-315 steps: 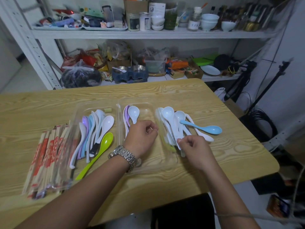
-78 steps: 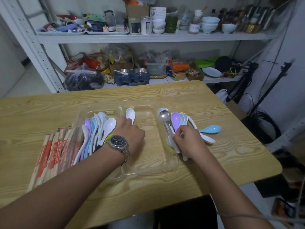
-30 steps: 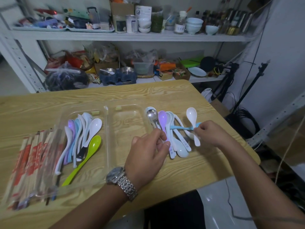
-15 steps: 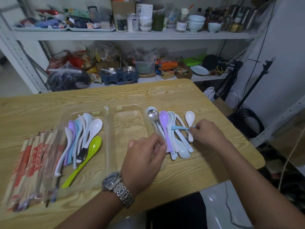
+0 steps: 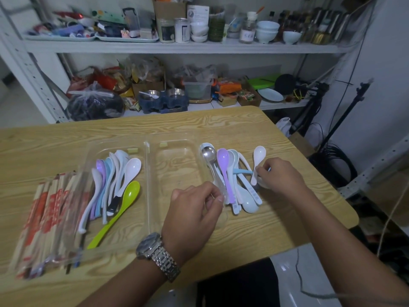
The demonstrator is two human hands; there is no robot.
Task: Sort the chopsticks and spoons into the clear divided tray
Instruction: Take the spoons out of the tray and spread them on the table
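Head view, clock directions read on the table with 12 o'clock away from the person.

- Shelving unit (image 5: pixel 177 48): beyond the table's 12 o'clock edge, two cluttered levels.
- Wooden table (image 5: pixel 243 127): fills the lower frame.
- Clear divided tray (image 5: pixel 146 167): centre of the table, long axis 12 to 6. The wood grain shows through its middle compartment.
- Paper-wrapped chopsticks (image 5: pixel 46 218): a bundle at 9 o'clock of the tray, under clear plastic. Cannot tell whether this is a tray compartment.
- Left spoon group (image 5: pixel 115 173): in the compartment at 9 o'clock of the divider, bowls toward 12. A green spoon (image 5: pixel 124 200) lies on its 3 o'clock side.
- Right spoon pile (image 5: pixel 240 191): at 3 o'clock of the middle compartment, bowls mostly toward 12. Cannot tell whether it sits in the tray or on the table.
- Left hand (image 5: pixel 194 209): at 6 o'clock of the middle compartment, fingers curled, thumb and forefinger meeting at the pile's handle ends. Cannot tell if anything is pinched.
- Right hand (image 5: pixel 278 176): at 3 o'clock of the pile, fingers curled on the handle of a white spoon (image 5: pixel 259 151).
- Wristwatch (image 5: pixel 157 254): metal band, left wrist.
- Metal spoon (image 5: pixel 208 154) and purple spoon (image 5: pixel 223 159): side by side at the pile's 9 o'clock edge.
- Light blue spoon (image 5: pixel 242 172): handle crosses the pile toward the right hand.
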